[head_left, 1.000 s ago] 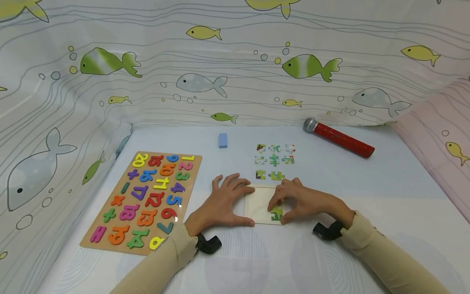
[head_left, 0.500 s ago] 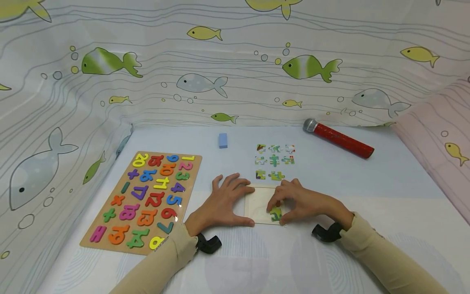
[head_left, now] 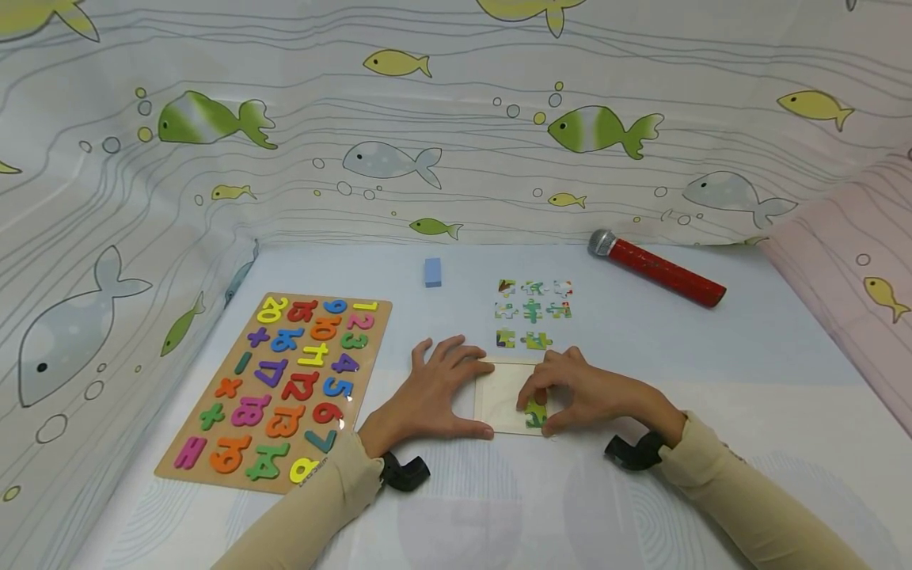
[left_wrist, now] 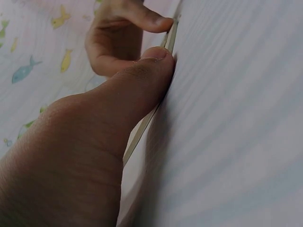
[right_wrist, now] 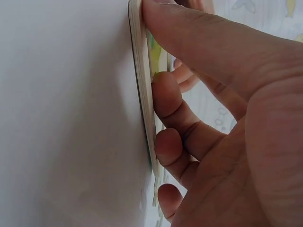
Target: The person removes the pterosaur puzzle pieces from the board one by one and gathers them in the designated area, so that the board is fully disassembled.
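A shallow pale wooden puzzle tray (head_left: 499,400) lies on the table between my hands. My left hand (head_left: 427,400) steadies its left side, fingers spread, with the index finger at the top edge and the thumb along the bottom edge; the left wrist view shows that thumb (left_wrist: 142,80) against the tray's rim. With curled fingers, my right hand (head_left: 584,388) holds a green jigsaw piece (head_left: 536,415) at the tray's lower right corner. In the right wrist view, the right thumb (right_wrist: 199,38) lies on the rim and partly hides the piece.
Beyond the tray, several jigsaw pieces (head_left: 532,309) are laid out in rows. To the left lies a wooden number board (head_left: 383,317). A small blue block (head_left: 432,273) and a red microphone (head_left: 659,271) sit farther back. A fish-print cloth (head_left: 484,214) surrounds the table.
The green piece has shifted slightly, tilting and then straightening in the lower right corner, as the right fingers adjust on it. My left hand has stayed still.
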`<state>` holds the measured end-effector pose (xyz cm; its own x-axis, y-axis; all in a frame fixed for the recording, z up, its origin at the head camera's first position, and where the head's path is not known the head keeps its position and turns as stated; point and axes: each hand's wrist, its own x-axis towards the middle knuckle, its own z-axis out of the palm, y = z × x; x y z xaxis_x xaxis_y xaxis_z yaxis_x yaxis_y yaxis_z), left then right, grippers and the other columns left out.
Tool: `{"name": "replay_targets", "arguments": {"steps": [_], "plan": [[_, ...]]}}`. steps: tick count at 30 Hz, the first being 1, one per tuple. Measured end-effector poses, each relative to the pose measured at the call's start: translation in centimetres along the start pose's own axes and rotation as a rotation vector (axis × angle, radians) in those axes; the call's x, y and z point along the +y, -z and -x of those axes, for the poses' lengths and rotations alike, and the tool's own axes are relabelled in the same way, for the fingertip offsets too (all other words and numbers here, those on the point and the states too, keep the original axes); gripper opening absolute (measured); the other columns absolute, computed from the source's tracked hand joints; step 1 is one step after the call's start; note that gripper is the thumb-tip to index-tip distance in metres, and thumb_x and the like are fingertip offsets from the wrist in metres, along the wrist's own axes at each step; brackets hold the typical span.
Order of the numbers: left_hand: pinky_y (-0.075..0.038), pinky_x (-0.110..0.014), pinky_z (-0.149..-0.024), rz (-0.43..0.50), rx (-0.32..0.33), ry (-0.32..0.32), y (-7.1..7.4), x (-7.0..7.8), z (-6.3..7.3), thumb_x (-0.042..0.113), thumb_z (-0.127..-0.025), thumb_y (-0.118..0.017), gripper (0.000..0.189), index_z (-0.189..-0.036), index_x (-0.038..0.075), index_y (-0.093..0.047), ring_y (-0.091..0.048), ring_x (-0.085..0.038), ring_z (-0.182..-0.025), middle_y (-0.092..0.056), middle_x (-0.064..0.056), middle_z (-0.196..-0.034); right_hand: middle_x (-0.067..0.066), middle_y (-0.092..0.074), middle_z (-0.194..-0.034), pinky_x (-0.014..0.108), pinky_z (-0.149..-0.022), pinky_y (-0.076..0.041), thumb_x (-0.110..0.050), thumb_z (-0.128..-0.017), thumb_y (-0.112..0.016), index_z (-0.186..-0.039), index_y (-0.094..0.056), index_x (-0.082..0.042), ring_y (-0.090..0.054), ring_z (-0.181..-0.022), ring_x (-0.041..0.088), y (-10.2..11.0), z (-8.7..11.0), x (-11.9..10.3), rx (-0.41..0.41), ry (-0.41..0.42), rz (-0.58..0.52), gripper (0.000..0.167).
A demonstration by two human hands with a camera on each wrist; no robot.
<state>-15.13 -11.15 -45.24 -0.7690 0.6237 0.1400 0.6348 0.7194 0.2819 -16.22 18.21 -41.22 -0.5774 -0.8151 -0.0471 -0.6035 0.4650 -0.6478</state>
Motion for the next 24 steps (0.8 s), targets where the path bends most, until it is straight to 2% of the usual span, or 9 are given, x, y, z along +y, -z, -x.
{"name": "replay_targets", "arguments": {"steps": [12,18,24], "plan": [[-0.017,-0.071,-0.113,-0.010,0.017,-0.018,0.06,0.02,0.03,0.079,-0.071,-0.071,0.091,-0.147,0.031,-0.053,-0.030,-0.032,-0.152,-0.048,0.002,-0.153,-0.014,-0.062,-0.090,0.038,-0.085,-0.024,-0.027,-0.077,-0.090,-0.111,-0.074,-0.033,-0.049,-0.093,0.011,-0.15,-0.04,0.12,-0.005,-0.015,0.017,0.038],[-0.017,-0.071,-0.113,-0.021,0.015,-0.016,0.18,0.03,0.01,0.080,-0.072,-0.070,0.091,-0.146,0.031,-0.053,-0.029,-0.032,-0.152,-0.049,0.003,-0.153,-0.013,-0.064,-0.092,0.038,-0.085,-0.024,-0.026,-0.077,-0.090,-0.111,-0.075,-0.033,-0.051,-0.093,0.010,-0.03,-0.03,0.17,0.004,0.022,0.012,0.038],[-0.017,-0.070,-0.113,-0.023,0.013,-0.018,0.18,0.01,-0.05,0.080,-0.072,-0.070,0.091,-0.147,0.032,-0.052,-0.029,-0.031,-0.152,-0.048,0.003,-0.153,-0.018,-0.065,-0.097,0.038,-0.086,-0.024,-0.026,-0.078,-0.089,-0.111,-0.075,-0.035,-0.054,-0.098,0.005,-0.16,-0.09,0.35,0.008,0.047,-0.003,0.037]]}}
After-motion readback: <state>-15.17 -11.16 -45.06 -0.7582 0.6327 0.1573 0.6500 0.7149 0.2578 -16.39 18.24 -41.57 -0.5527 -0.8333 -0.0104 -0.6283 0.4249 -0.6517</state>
